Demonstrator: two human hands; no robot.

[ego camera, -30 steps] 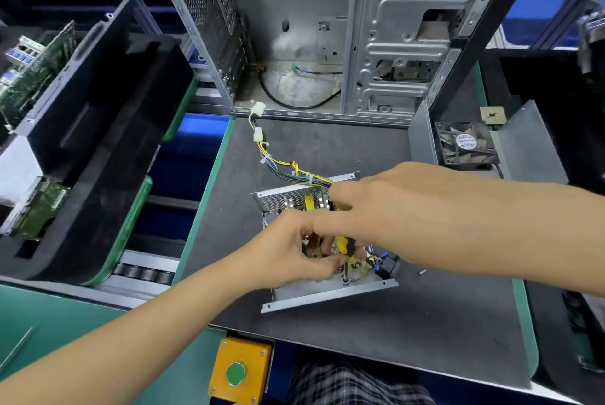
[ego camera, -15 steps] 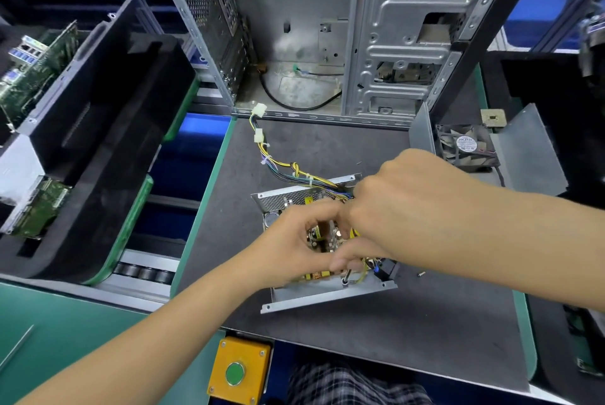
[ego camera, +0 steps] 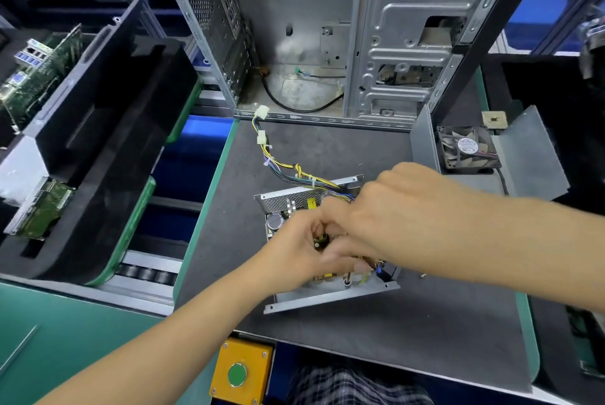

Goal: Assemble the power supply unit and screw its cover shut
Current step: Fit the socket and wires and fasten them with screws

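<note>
hands, two: left (ego camera: pixel 296 249) and right (ego camera: pixel 389 218) curled inside one open power supply (ego camera: pixel 281 205), grip unclear.

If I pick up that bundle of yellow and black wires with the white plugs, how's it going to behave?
Probably floppy: the bundle of yellow and black wires snakes in loose curves across the dark grey mat. Its white plugs would likely dangle. The other end runs into the open metal power supply box, so pulling may drag that along.
</note>
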